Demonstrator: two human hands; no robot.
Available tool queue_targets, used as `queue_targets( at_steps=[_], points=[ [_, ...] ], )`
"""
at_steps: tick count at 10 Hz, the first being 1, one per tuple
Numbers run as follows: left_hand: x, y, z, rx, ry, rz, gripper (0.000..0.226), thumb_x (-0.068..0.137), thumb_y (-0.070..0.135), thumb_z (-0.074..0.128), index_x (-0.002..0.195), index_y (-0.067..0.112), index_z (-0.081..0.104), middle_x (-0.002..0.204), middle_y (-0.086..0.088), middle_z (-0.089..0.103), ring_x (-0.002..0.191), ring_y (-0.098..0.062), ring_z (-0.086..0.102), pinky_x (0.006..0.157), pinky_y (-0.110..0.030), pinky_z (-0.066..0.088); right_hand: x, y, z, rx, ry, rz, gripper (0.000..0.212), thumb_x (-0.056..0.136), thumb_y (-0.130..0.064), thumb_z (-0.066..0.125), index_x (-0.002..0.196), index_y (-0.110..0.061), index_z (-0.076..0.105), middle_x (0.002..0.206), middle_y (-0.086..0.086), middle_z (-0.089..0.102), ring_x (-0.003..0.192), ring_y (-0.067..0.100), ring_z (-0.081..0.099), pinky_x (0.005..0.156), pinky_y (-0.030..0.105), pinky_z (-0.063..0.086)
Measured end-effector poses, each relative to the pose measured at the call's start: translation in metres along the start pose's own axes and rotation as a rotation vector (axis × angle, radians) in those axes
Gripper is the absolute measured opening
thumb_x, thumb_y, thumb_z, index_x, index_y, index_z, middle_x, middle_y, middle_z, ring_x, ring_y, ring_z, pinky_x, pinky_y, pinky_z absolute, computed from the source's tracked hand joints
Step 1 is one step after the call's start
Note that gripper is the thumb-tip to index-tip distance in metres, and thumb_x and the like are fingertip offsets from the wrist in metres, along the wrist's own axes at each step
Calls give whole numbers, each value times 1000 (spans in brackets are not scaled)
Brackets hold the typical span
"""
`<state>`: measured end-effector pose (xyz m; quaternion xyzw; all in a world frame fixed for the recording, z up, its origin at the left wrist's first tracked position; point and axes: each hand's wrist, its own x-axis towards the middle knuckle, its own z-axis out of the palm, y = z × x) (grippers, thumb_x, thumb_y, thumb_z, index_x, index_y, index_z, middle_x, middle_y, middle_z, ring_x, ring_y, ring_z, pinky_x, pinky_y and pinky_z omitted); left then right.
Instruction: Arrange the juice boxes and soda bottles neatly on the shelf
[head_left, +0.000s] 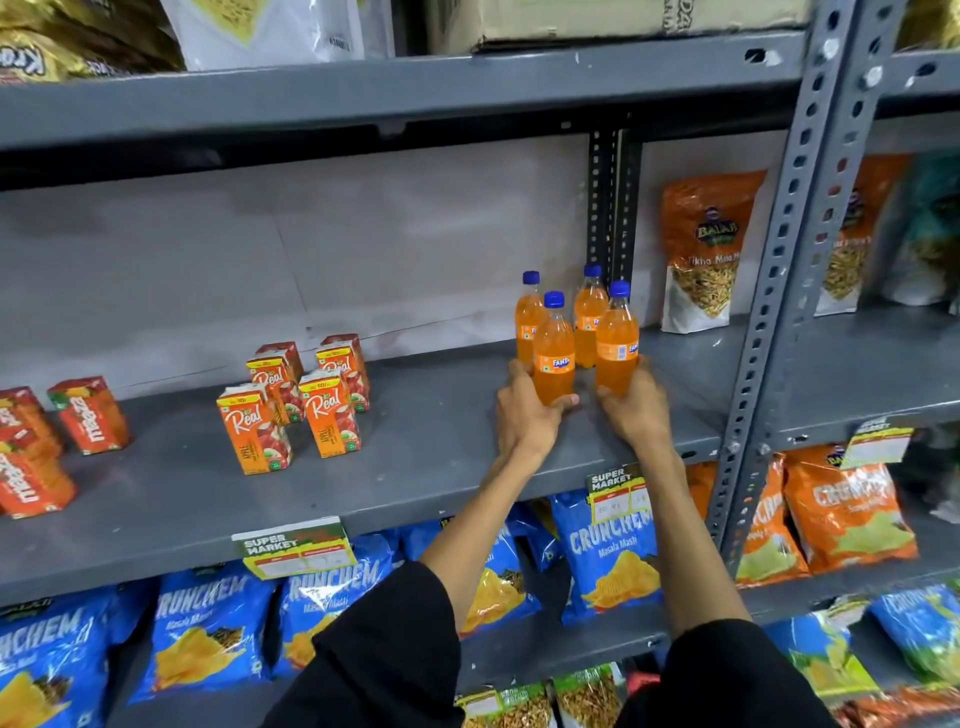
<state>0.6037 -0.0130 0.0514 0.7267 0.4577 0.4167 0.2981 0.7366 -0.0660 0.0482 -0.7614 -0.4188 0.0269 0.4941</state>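
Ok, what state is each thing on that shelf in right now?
Soda bottles: four, upright, capped, clustered.
Left hand: gripping front-left bottle.
Right hand: gripping front-right bottle.
Real juice boxes: four, upright, loosely grouped.
Maaza boxes: at the far left, uneven.

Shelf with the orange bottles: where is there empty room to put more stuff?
Bare shelf lies between the Real juice boxes and soda bottles, and along the front edge. Crowded: the far left, by the Maaza boxes.

1 head-worn camera looks forward and slightly down, close to the grey shelf.
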Motion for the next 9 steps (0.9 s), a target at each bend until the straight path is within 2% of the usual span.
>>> queue_targets(
  at_steps=[2,3,6,8,9],
  points=[
    [3,-1,0,6,-5,33,70,70,47,87,121,20,47,124,-5,68,110,-27,67,89,-47,58,-1,-1,0,10,-20,-11,32,90,-14,61,118,-3,51,115,18,62,107,35,61,80,32,42],
    [7,-4,2,12,-15,46,71,69,48,87,120,19,47,124,-5,67,109,-26,67,88,-46,58,-1,0,2,18,10,-14,38,88,-15,65,121,-4,50,117,17,62,110,34,61,84,35,45],
    [3,-2,-1,-4,-33,44,71,71,46,88,121,19,46,125,-6,66,110,-27,66,88,-47,58,-7,-6,1,-8,64,13,37,87,-15,69,118,-1,55,117,20,65,110,35,62,83,31,41],
    [-6,1,-16,-87,-119,12,75,76,39,86,130,14,41,135,-10,59,121,-28,59,91,-38,50,-19,-15,-2,25,127,57,45,86,-23,70,117,2,49,114,24,64,106,40,63,82,40,50],
    [-33,-8,-50,-38,-182,60,62,88,38,75,134,14,43,137,-9,58,125,-26,55,91,-32,44,-59,-20,6,5,227,12,40,91,-22,63,121,0,48,117,22,61,110,39,59,87,42,47]
  ],
)
